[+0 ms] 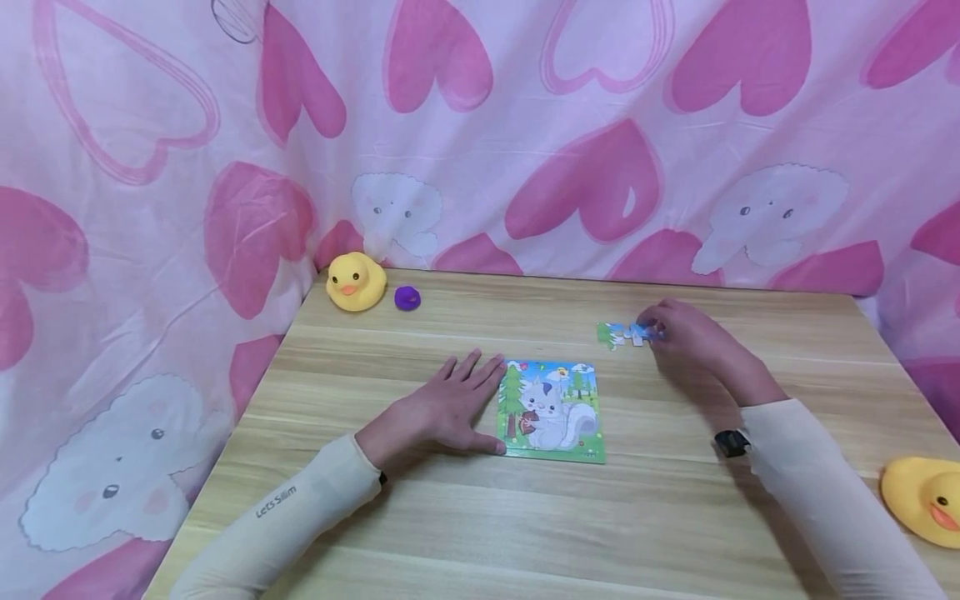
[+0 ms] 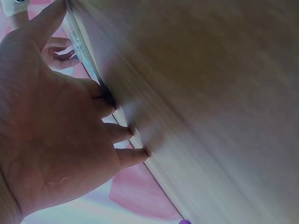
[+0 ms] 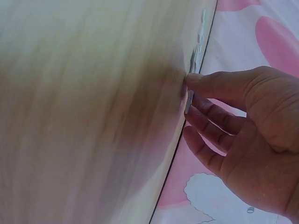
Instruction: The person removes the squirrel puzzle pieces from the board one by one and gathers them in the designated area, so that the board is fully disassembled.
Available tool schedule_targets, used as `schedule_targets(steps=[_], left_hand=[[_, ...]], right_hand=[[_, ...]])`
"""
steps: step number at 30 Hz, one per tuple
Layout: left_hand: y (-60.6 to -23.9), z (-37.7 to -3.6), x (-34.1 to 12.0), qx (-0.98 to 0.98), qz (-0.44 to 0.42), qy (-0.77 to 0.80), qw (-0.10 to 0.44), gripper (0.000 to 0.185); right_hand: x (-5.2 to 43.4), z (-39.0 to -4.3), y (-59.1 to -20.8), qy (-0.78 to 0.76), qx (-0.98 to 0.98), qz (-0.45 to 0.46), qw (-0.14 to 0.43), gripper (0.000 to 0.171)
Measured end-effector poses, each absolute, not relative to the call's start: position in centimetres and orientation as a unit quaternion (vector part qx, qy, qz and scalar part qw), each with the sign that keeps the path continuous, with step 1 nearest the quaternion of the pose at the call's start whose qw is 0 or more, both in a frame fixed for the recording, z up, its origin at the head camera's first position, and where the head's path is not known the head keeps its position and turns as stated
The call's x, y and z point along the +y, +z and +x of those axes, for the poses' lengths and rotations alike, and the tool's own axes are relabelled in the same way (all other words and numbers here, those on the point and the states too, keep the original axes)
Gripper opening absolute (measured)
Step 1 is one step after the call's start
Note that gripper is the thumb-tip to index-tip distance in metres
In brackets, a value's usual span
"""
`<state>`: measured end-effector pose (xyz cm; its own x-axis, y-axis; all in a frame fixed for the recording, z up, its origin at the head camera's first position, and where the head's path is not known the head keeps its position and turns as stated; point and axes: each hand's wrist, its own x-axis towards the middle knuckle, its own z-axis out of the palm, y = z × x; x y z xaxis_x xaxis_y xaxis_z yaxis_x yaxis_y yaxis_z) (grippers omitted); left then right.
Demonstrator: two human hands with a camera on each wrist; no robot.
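the left hand (image 1: 442, 408) lies flat on the wooden table (image 1: 675, 533), fingers straight and spread, holding nothing; its fingertips rest just beside the left edge of the squirrel puzzle (image 1: 551, 410), as if steadying it. the right hand (image 1: 686, 337) is further back and to the right, its fingers curled down onto a loose strip of puzzle pieces (image 1: 626, 334); in the right wrist view the thumb and fingers pinch a thin piece at the table surface. the puzzle looks mostly assembled, the squirrel picture reading whole, while the strip at the right fingertips sits well apart from it, so i judge some joining is left. a yellow duck (image 1: 355, 282) and a purple blob (image 1: 407, 297) sit far beyond the left hand; another duck (image 1: 926, 498) sits behind the right forearm.
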<state>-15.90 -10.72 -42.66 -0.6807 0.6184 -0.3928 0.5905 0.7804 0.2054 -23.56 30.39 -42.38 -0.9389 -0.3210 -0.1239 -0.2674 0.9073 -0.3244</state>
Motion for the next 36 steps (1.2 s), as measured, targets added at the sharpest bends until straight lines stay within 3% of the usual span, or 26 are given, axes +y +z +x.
schedule_targets(steps=[14, 21, 36], left_hand=[[-42.8, -15.9, -10.9, 0.916, 0.330, 0.036, 0.226, 0.121], [-42.7, -15.9, -10.8, 0.917, 0.328, 0.034, 0.225, 0.121], [-42.8, -16.0, -10.7, 0.916, 0.328, 0.031, 0.230, 0.122]], right_hand=[[30.2, -23.6, -42.4, -0.148, 0.972, -0.156, 0.093, 0.037], [28.3, -21.4, -41.4, -0.178, 0.966, -0.157, 0.099, 0.048], [23.1, -17.3, -41.6, -0.165, 0.949, -0.257, 0.076, 0.042]])
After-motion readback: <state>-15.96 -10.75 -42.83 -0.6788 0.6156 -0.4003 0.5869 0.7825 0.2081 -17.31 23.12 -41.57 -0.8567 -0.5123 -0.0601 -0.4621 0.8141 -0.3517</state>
